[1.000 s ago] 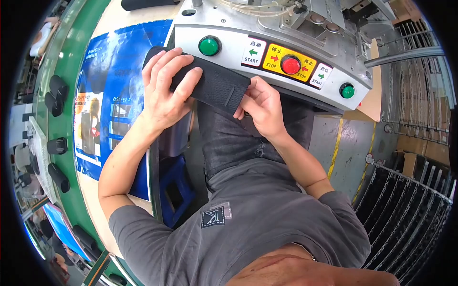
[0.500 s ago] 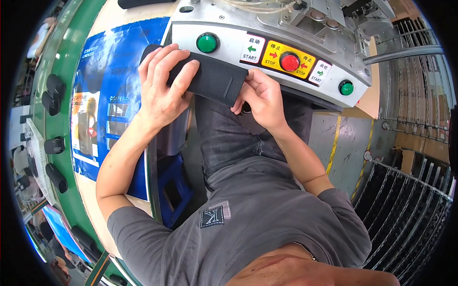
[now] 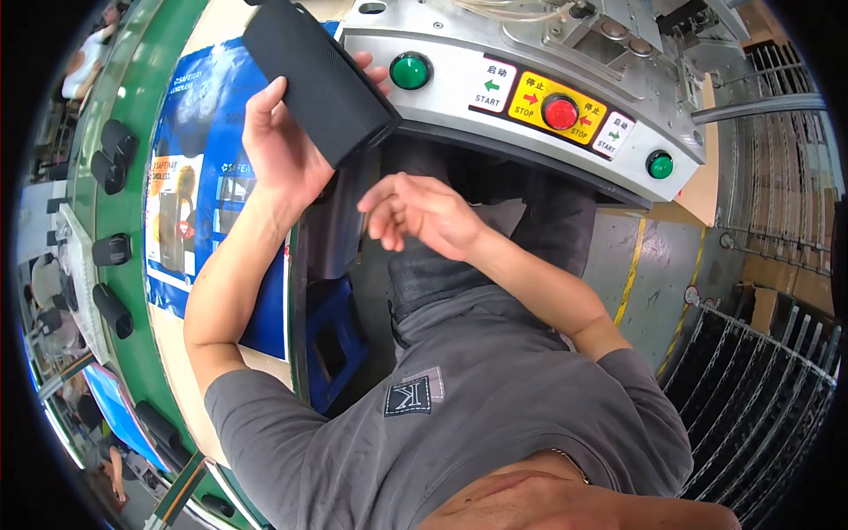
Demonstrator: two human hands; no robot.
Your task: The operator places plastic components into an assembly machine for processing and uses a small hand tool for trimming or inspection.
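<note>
A long black casing with a finely textured surface is gripped in my left hand. It slants from upper left to lower right, with the thumb on its near side and fingertips showing past its far edge. The casing is held over the blue printed sheet and the left end of the machine's front panel. My right hand is apart from the casing, above my lap, with loosely bent fingers spread and nothing in them.
The panel carries a green button, a red button and another green button. Several black casings stand on the green belt at left. A blue stool is below; a wire rack stands at right.
My right hand has let go of the casing and moved down and left. My left hand has turned and tilted the casing, its far end now higher up.
</note>
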